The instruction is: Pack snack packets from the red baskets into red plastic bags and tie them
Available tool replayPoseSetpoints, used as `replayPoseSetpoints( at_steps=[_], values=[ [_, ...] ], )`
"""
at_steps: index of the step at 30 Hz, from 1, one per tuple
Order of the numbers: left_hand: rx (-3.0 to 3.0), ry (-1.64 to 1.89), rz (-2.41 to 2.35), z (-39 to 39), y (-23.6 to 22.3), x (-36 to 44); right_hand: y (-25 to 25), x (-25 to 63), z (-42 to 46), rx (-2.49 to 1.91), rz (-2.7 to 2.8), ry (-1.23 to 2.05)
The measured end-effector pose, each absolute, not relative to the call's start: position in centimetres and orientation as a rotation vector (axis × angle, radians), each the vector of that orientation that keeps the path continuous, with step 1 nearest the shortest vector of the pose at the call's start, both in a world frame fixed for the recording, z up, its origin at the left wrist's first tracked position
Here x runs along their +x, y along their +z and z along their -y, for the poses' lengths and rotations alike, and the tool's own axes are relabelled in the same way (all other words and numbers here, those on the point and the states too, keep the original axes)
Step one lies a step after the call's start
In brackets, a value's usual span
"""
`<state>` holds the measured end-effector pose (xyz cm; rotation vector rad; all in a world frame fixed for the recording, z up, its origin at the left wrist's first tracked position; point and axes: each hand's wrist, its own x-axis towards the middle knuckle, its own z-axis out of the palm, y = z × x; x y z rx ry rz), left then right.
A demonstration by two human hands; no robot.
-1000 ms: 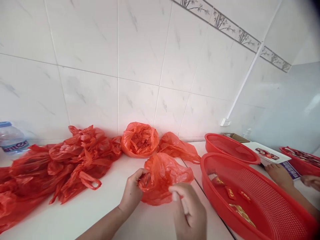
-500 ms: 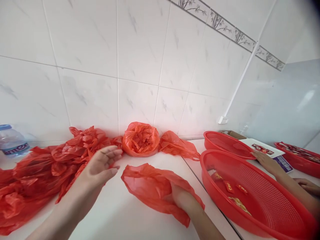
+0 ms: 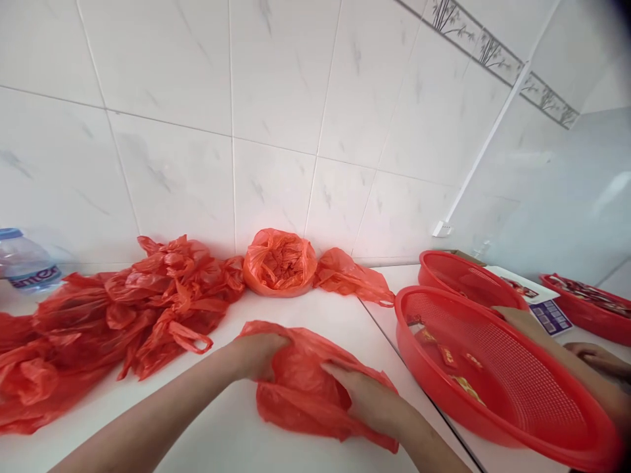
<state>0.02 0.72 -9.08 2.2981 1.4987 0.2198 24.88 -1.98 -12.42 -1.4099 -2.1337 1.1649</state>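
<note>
A thin red plastic bag [image 3: 305, 414] lies spread at the near middle of the white table, with its mouth gaping. My left hand [image 3: 263, 355] reaches into it from the left, and its fingertips are hidden in the plastic. On the bag's right side, my right hand [image 3: 367, 397] is also inside the mouth, its fingers stretched out and the thumb apart, against the film. Behind the bag, by the wall, sits a rolled-down red bag [image 3: 280, 266] stuffed with more red plastic. A large heap of crumpled red bags [image 3: 133, 309] is to the left.
On the right, a red mesh basket [image 3: 532, 374] holds several small wrapped packets [image 3: 447, 355]. A second red basket [image 3: 468, 279] stands behind it, near another person's arm [image 3: 547, 355]. Farther right is a filled red basket [image 3: 591, 302]. A water bottle [image 3: 29, 259] stands far left.
My left hand has moved right and down, from beside the heap into the bag's mouth. My right hand stays in the bag, whose shape has shifted. The other person's arm has come nearer the mesh basket.
</note>
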Motion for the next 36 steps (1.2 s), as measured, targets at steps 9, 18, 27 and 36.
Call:
replayPoseSetpoints(
  at_steps=[9,18,27,36],
  values=[
    [2.602,0.264,-1.209,1.0,-8.3,0.2,-14.5,25.5,-2.7,-1.252,1.635,1.402],
    [2.697,0.251,-1.061,1.8,-9.9,-0.6,-15.1,25.2,-5.2,-1.204,1.190,1.558],
    [2.959,0.962,-1.196,1.9,-13.1,-1.9,-13.5,23.7,-0.2,-1.510,1.984,0.660],
    [2.186,1.212,-1.489,-0.1,-17.3,-3.3,-10.8,25.6,2.2,-1.441,2.114,0.221]
  ],
)
